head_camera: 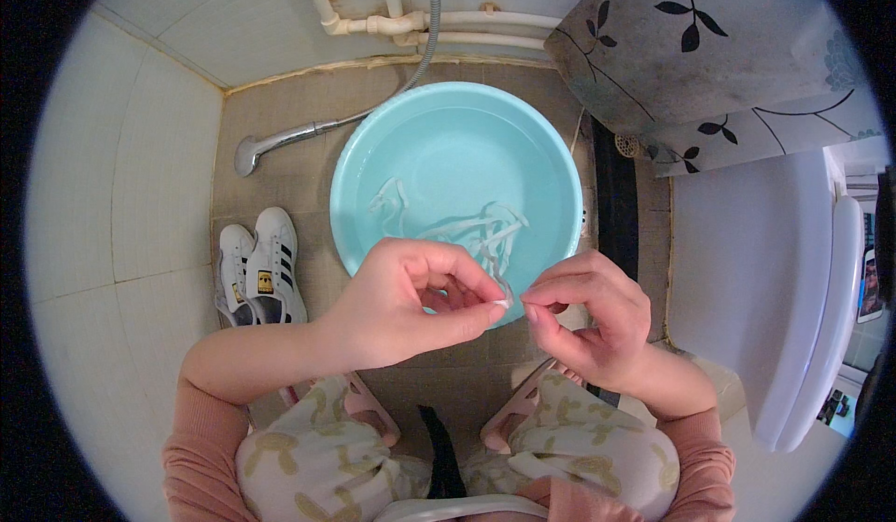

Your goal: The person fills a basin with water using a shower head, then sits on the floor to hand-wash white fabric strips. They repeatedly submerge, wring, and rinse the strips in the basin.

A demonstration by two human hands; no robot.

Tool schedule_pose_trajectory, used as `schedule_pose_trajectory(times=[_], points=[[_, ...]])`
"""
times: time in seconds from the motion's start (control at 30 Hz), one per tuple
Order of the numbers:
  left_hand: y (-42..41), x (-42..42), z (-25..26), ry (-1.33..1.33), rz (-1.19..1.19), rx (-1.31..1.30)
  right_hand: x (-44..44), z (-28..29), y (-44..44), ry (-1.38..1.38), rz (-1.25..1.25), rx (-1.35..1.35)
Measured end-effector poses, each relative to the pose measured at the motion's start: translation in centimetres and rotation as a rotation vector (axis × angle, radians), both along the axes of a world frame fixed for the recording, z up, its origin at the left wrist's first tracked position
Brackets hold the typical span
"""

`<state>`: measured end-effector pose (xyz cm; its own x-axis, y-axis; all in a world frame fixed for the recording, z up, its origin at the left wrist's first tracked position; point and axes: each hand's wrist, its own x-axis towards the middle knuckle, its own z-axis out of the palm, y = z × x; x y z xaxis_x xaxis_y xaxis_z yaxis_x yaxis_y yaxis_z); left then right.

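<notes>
A light-blue plastic basin [455, 137] holding water stands on the floor before me. White shoelaces [500, 228] lie in the water, loosely tangled, with a separate loop at the left. Over the basin's near rim, my left hand [427, 298] pinches one white lace end [502, 304] between thumb and forefinger; the lace runs down from there towards the water. Just right of that end is my right hand [595, 312], its thumb and forefinger tips brought together. Whether anything is pinched between those right fingertips cannot be made out.
Left of the basin, white Adidas sneakers [273, 263] with black stripes rest on the tiled floor. A chrome shower head [248, 154] lies behind them, its hose [432, 18] rising past wall pipes [392, 25]. A leaf-patterned curtain [630, 53] and a white appliance [742, 256] stand at right.
</notes>
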<state>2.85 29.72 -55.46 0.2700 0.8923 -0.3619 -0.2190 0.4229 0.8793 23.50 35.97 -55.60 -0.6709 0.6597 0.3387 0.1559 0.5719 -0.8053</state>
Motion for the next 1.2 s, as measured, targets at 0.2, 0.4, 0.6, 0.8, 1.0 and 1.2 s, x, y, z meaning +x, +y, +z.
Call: schedule_pose_trajectory(times=[0.2, 0.4, 0.6, 0.8, 1.0, 1.2], points=[[-0.2, 0.1, -0.3, 0.023, 0.015, 0.081, -0.2, -0.7, 0.1, 0.005, 0.042, 0.109], [-0.4, 0.1, -0.7, 0.136, 0.010, 0.200, -0.4, -1.2, 0.1, -0.024, 0.042, 0.239], [0.0, 0.0, -0.3, 0.383, -0.019, 0.377, -0.3, -0.8, 0.0, -0.140, 0.075, 0.479], [-0.1, 0.1, -0.9, 0.434, -0.012, 0.443, -0.3, -0.3, -0.1, -0.255, 0.127, 0.583], [-0.1, 0.1, -0.8, 0.308, -0.040, 0.343, -0.2, -1.1, 0.4, -0.150, 0.069, 0.353], [-0.2, -0.2, -1.5, 0.040, 0.005, 0.164, 0.0, -0.7, 0.9, -0.025, -0.017, 0.033]])
